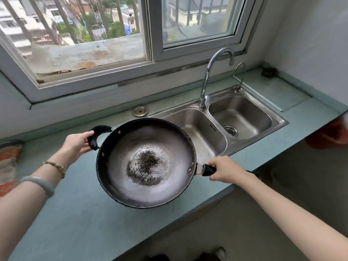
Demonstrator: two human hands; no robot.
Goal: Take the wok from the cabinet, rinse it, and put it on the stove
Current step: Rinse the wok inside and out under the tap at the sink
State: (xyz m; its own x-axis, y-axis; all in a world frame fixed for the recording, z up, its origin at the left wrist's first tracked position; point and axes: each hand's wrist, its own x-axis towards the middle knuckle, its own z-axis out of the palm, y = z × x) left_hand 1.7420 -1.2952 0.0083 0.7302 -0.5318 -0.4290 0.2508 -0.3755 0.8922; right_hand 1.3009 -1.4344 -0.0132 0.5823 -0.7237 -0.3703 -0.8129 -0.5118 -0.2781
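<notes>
Gripping wok (146, 162) handles, fingers (90, 134) curled.

- The wok (145, 162) is held over the surface (75, 213), its right rim by the sink (278, 119).
- The left hand (76, 143) grips the wok's left handle and the right hand (227, 169) grips its right handle.
- The sink sits in the surface to the right, with two basins side by side.
- The drain (230, 130) lies in the right basin.
- The faucet (209, 72) stands behind the sink, between the basins.
- A round cap (140, 111) lies on the surface behind the wok.
- The window (154, 34) runs behind it all.
</notes>
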